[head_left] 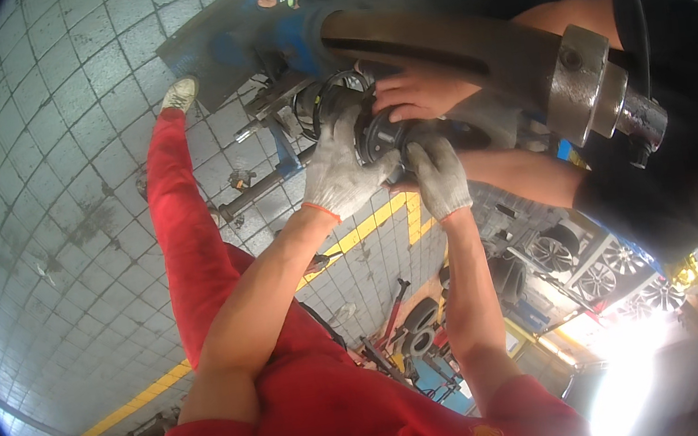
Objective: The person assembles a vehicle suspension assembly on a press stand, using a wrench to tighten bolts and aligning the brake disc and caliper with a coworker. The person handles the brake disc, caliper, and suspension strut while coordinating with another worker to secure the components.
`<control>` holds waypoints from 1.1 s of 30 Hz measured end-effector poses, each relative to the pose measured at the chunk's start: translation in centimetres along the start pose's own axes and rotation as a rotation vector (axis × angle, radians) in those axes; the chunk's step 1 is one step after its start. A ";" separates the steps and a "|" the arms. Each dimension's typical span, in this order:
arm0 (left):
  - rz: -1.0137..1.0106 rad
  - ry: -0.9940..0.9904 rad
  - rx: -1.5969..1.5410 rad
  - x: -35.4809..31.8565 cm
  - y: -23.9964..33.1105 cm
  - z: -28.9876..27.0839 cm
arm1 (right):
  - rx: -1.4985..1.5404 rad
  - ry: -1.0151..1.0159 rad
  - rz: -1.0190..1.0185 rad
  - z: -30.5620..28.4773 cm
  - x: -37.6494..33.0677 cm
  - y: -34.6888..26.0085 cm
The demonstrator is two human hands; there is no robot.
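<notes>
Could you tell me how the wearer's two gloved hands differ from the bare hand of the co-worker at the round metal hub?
The left hand and right hand wear grey knit gloves; the co-worker's hand is bare. The gloved hands reach the round metal hub from below, on arms in red sleeves; the bare hand comes from the right, on an arm in a black sleeve, and lies on top. All three touch the hub.

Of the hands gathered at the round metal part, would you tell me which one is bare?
The co-worker's hand, lying on top of the round metal part; the left hand and right hand beneath it both wear grey knit gloves.
</notes>
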State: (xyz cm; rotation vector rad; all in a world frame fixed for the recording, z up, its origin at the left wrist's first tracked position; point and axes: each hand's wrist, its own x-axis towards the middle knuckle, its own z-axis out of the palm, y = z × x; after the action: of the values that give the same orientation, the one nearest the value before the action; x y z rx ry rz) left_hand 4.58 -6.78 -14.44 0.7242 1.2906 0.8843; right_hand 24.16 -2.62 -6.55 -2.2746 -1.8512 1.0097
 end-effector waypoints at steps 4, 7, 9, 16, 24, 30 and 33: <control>-0.018 -0.017 0.053 0.7 0.4 0.8 | -0.069 -0.001 -0.060 0.0 -0.2 -0.2; -0.016 -0.002 0.062 0.9 -0.2 1.8 | -0.181 0.004 -0.116 -0.2 -0.5 -0.8; 0.041 0.031 0.077 0.9 -0.9 2.4 | -0.312 0.008 -0.245 -0.3 -0.8 -1.2; 0.138 0.077 0.071 1.4 -2.5 3.2 | -0.313 0.119 -0.141 0.5 -1.7 -1.6; 0.088 0.040 0.065 1.1 -1.3 3.2 | -0.334 0.023 -0.007 -1.1 0.0 -2.7; 0.086 0.030 0.025 0.8 -1.1 3.4 | -0.454 -0.201 0.007 -2.5 1.8 -4.0; 0.063 0.051 0.085 0.6 -0.8 3.3 | -0.358 -0.085 0.102 -1.9 0.7 -4.4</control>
State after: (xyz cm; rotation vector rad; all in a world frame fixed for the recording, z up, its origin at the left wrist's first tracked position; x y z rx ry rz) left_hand 8.03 -6.59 -14.89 0.8174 1.3634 0.9079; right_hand 21.33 -0.08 -3.56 -2.5809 -2.1192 0.8566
